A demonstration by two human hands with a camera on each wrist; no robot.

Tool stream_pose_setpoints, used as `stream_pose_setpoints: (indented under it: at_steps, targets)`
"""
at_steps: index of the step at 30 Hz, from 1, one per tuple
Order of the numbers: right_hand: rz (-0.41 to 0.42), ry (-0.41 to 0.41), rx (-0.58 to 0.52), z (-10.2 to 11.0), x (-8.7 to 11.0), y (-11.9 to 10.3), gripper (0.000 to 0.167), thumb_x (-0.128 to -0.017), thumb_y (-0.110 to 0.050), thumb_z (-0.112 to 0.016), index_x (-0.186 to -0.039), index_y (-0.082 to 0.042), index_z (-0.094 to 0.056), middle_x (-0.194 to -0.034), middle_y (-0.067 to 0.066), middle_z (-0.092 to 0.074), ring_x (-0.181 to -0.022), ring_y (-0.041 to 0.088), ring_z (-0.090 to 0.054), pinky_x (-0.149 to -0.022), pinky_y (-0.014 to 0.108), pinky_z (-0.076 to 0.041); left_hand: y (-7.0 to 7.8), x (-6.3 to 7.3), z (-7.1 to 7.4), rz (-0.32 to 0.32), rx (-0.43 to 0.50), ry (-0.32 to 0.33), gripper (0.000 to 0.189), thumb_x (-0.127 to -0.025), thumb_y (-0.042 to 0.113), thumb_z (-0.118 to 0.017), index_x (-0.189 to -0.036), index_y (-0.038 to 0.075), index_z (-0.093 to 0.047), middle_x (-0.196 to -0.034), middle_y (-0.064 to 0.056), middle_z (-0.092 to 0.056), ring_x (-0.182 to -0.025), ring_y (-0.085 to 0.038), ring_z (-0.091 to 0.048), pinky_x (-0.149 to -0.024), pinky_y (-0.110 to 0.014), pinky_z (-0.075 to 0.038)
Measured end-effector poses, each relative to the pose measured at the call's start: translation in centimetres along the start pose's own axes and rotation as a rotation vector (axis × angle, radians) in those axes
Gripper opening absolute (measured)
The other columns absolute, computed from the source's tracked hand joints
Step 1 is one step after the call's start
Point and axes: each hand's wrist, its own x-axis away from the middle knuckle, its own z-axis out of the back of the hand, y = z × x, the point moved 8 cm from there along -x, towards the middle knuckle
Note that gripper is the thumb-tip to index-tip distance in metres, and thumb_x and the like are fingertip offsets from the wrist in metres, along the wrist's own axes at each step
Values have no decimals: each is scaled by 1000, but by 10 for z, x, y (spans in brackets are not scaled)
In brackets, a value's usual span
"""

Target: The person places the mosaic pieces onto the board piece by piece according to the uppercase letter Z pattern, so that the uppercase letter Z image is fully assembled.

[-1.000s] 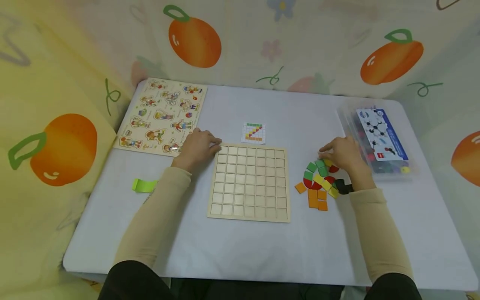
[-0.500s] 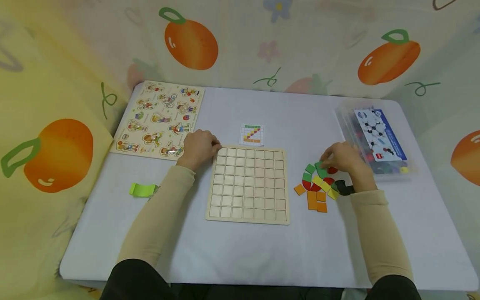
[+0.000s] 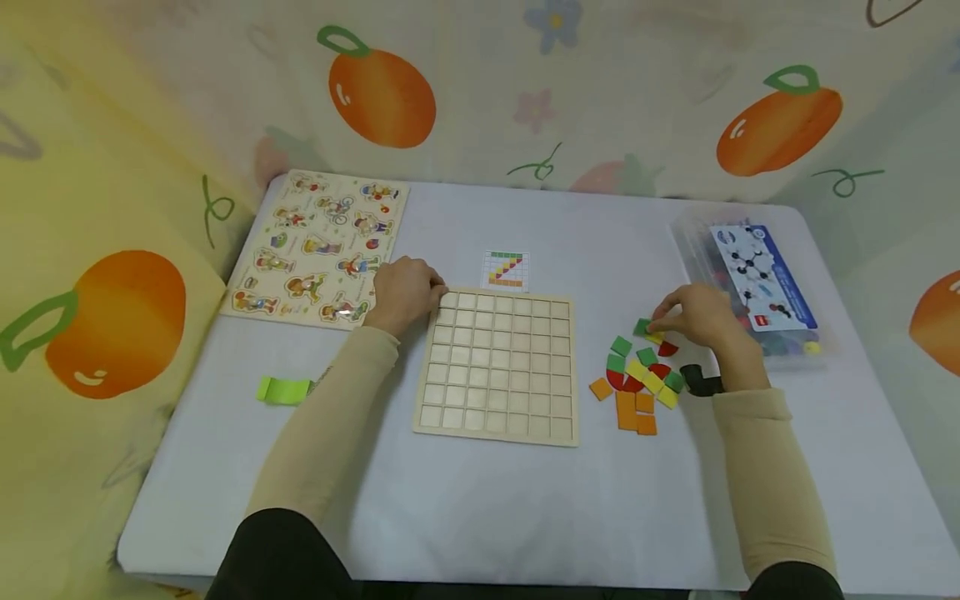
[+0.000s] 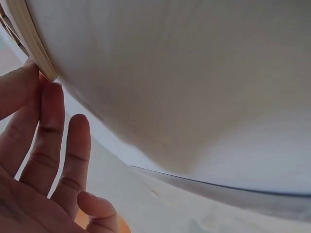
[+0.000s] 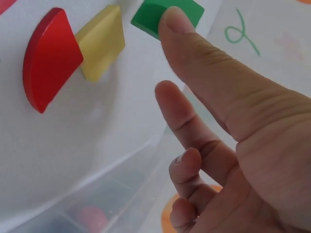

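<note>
The wooden grid board (image 3: 495, 440) lies at the middle of the table. At its far left corner my left hand (image 3: 407, 292) pinches the edge; the left wrist view has thumb and fingertips right at the board's corner (image 4: 38, 43). On the right, my right hand (image 3: 693, 315) holds a green square tile (image 3: 642, 327) at the far end of a loose pile. In the right wrist view my thumb lies on that green tile (image 5: 170, 14), the index finger is hidden behind it, and the other fingers are bent. A yellow tile (image 5: 103, 43) and a red quarter-round tile (image 5: 51, 60) lie nearby.
Orange tiles (image 3: 626, 410) and other coloured tiles lie right of the board. A small pattern card (image 3: 506, 271) sits beyond it. A picture puzzle board (image 3: 315, 246) is far left, a clear plastic box (image 3: 693, 237) far right, a bright green strip (image 3: 285, 392) near left.
My right hand has shifted slightly right over the pile, and the green tile at its fingertips now sits apart from the other green ones. My left hand stays at the board corner.
</note>
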Motion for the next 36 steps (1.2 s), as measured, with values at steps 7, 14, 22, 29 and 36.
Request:
stream_pose_setpoints:
  at_steps: [7,14,22,29,36]
  targets:
    - [11,24,-26,-5,-2,-7,29,-92,-30,-78,-100,-2,-78,-126,33,-68,-110,48,-58,-101,71,-38,-15,3,1,73,-5,-8,23,-98,34,-68,-107,18,-83,-110,-5,-81,-100,-27,-75,-78,-45,-60]
    - [-2,30,-71,-9,-3,-13,31,-93,-33,-76,-101,-3,-78,-114,27,-73,-92,35,-55,-77,41,-42,-24,7,3,96,58,21,22,-98,32,-70,-107,16,-83,-110,-6,-81,-99,-29,-77,-80,-48,-60]
    - [92,108,-115,-4,-15,-55,25,-93,-28,-77,-99,-3,-76,-106,23,-76,-96,37,-64,-79,40,-52,-29,15,9,69,69,-24,34,-96,36,-73,-123,16,-77,-117,-7,-80,-101,-30,-77,-74,-46,-62]
    - [223,127,-141,-6,-40,-120,23,-93,-21,-77,-101,0,-75,-102,22,-78,-99,40,-69,-85,48,-55,-14,25,3,-117,16,-259,86,-78,51,-83,-151,16,-54,-161,-2,-50,-131,-42,-52,-104,-58,-49]
    - [260,62,-220,-33,-75,-182,24,-94,-24,-77,-104,-2,-76,-108,20,-78,-103,36,-68,-95,50,-55,-2,28,-6,-167,-29,-303,110,-67,58,-86,-160,20,-41,-171,3,-34,-151,-40,-32,-121,-63,-31]
